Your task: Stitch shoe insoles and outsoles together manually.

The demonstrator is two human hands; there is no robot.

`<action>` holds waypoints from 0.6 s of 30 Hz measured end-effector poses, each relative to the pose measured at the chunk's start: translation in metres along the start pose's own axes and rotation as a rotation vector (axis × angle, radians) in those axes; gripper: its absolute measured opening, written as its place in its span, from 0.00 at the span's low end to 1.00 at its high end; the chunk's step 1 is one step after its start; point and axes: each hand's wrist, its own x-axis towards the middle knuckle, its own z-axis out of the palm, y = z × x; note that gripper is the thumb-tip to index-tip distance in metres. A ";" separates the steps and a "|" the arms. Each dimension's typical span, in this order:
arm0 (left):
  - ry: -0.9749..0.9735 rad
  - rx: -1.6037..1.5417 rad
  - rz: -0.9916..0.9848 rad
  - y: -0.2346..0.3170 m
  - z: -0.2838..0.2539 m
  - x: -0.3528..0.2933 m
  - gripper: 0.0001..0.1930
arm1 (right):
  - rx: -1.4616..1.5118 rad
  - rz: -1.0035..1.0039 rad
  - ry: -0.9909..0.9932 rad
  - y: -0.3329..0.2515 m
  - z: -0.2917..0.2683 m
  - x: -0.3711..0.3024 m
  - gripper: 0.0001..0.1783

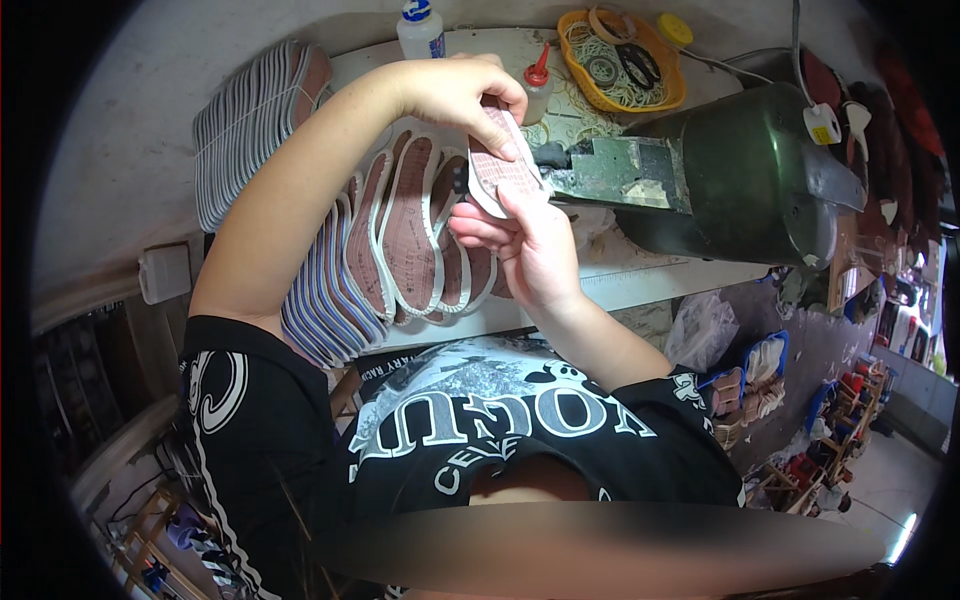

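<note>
Both my hands hold one pinkish insole [493, 172] with a pale edge, tilted up in front of the green machine [625, 168]. My left hand [455, 92] reaches over from the left and grips its upper part, the thumb lying on the pink face. From below, my right hand [535, 235] pinches the lower end, its thumb against the edge and the other fingers loosely bent. Behind and left of the hands, a fanned row of insoles [410, 225], pink with white rims, spreads over the white table [640, 283]. The machine's working end is partly hidden by the held insole.
A tied stack of insoles [250, 125] leans at the far left. At the back stand a white bottle [420, 36] with a blue cap, a red-tipped squeeze bottle [537, 90] and an orange basket [650, 97] of rubber bands. A clear plastic bag [703, 328] hangs near the right edge.
</note>
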 end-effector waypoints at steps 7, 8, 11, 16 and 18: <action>-0.123 -0.327 -0.256 0.004 0.002 -0.016 0.16 | -0.009 0.110 0.010 -0.013 -0.002 0.002 0.22; -0.124 -0.324 -0.260 0.008 0.004 -0.020 0.16 | -0.005 0.111 0.008 -0.015 -0.003 0.001 0.22; -0.082 -0.103 -0.314 0.030 0.003 -0.032 0.16 | -0.023 0.140 -0.027 -0.019 -0.005 -0.001 0.22; -0.002 -0.369 -0.423 0.041 0.023 -0.046 0.16 | -0.079 0.145 -0.042 -0.023 -0.009 -0.003 0.23; -0.071 -0.261 -0.435 0.044 0.023 -0.046 0.16 | -0.068 0.149 -0.046 -0.026 -0.009 -0.003 0.22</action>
